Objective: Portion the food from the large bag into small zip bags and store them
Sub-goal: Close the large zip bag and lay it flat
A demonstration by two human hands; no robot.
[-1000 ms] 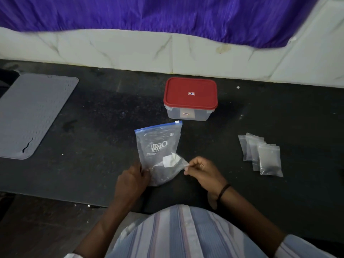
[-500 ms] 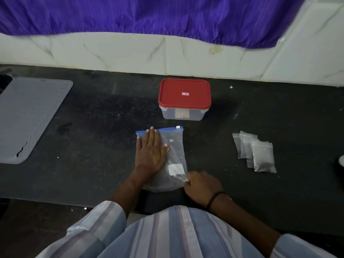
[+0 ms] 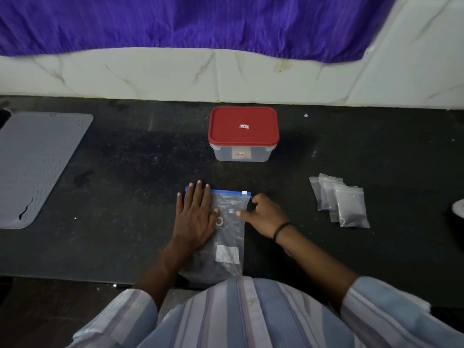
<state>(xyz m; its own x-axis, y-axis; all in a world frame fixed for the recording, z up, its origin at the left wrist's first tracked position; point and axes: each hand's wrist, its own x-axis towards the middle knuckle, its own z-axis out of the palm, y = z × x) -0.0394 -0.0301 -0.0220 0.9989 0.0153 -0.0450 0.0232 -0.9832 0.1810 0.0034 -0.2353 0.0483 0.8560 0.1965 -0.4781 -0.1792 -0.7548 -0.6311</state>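
The large clear zip bag [image 3: 229, 237] with a blue seal strip lies flat on the black counter [image 3: 130, 187], dark food gathered at its near end. My left hand [image 3: 194, 217] presses flat on the bag's left half, fingers spread up to the seal. My right hand [image 3: 263, 214] rests at the bag's right edge near the seal's white slider, fingers curled, thumb touching the plastic. Small zip bags [image 3: 339, 199] lie overlapped to the right, the nearest with dark food in it. A clear box with a red lid [image 3: 243, 126] stands behind, shut.
A grey ribbed mat [image 3: 37, 167] lies at the counter's left end. White marble wall and a purple curtain [image 3: 200, 21] run along the back. A white object [image 3: 459, 208] peeks in at the right edge. The counter's front edge runs just under my forearms.
The bag went from held upright to lying flat. My left hand moved onto it and pressed it down. My right hand slid from the bag's lower corner up to its right edge by the seal.
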